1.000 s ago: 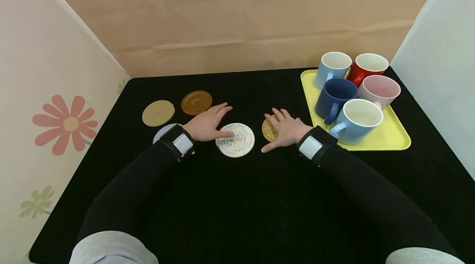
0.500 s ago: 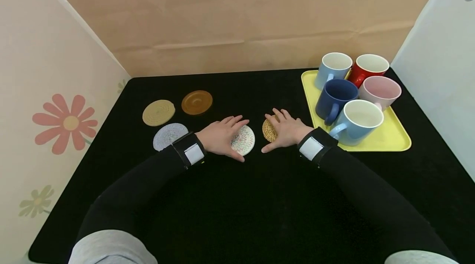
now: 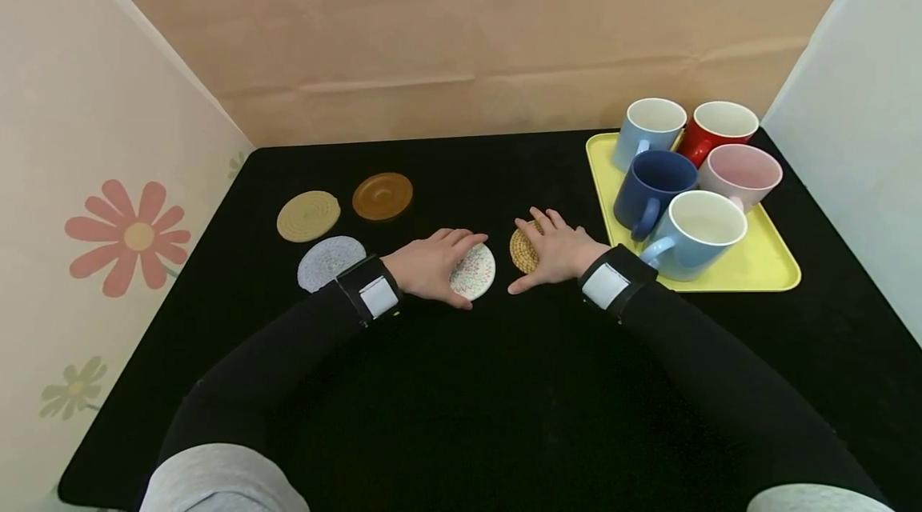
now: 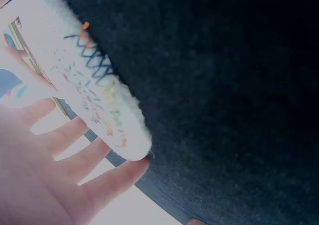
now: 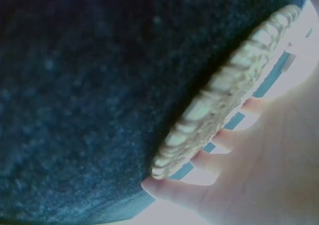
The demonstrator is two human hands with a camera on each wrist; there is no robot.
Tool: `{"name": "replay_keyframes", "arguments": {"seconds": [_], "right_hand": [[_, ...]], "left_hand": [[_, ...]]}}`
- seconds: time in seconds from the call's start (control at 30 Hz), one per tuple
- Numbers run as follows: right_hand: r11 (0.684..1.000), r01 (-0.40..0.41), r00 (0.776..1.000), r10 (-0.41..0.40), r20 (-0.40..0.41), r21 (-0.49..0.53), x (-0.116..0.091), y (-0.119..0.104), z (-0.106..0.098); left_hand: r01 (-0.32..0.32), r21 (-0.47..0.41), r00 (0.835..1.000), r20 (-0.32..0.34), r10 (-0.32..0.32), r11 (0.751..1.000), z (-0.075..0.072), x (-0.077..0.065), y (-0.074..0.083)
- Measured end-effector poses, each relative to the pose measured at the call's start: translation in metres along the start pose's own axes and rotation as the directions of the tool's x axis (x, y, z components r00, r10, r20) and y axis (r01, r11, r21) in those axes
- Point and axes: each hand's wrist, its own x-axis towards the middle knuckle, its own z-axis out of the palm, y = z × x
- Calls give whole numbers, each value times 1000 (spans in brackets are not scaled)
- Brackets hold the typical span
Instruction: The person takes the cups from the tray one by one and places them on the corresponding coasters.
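Note:
In the head view my left hand (image 3: pixel 430 266) spreads over a round white coaster (image 3: pixel 477 274) with colored stitching and partly covers it. The left wrist view shows this coaster's stitched face (image 4: pixel 94 85) in front of the palm, fingers fairly straight, one fingertip at its rim. To the right, my right hand (image 3: pixel 556 253) straddles a small woven straw coaster (image 3: pixel 523 254), thumb toward me and fingers away. Its thick braided edge (image 5: pixel 224 95) runs along the extended fingers in the right wrist view. Both coasters appear to lie on the black tabletop.
Left lie a beige spiral coaster (image 3: pixel 308 217), a brown wooden coaster (image 3: pixel 382 196) and a grey-white coaster (image 3: pixel 330 262). At right, a yellow tray (image 3: pixel 774 272) holds several mugs, including a dark blue mug (image 3: pixel 651 188) and a red mug (image 3: pixel 702 146). Walls (image 3: pixel 461 32) enclose the table.
My left hand has moved right and toward me, from above the white coaster's left side to around it, uncovering the grey-white coaster. The right hand has stayed at the straw coaster.

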Motion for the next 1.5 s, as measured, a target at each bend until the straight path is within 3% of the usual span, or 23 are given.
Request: {"name": "replay_keyframes", "arguments": {"seconds": [0.4, 1.03, 1.5], "right_hand": [[1000, -3, 1000, 3, 17, 25, -1, 1, 0], [1000, -5, 1000, 4, 31, 28, 1, 2, 0], [999, 5, 1000, -6, 22, 36, -2, 0, -1]], "left_hand": [[-48, 6, 998, -41, 48, 999, -2, 5, -4], [38, -6, 997, -62, -39, 999, -11, 22, -13], [161, -2, 982, -100, -160, 987, -19, 50, -23]]}}
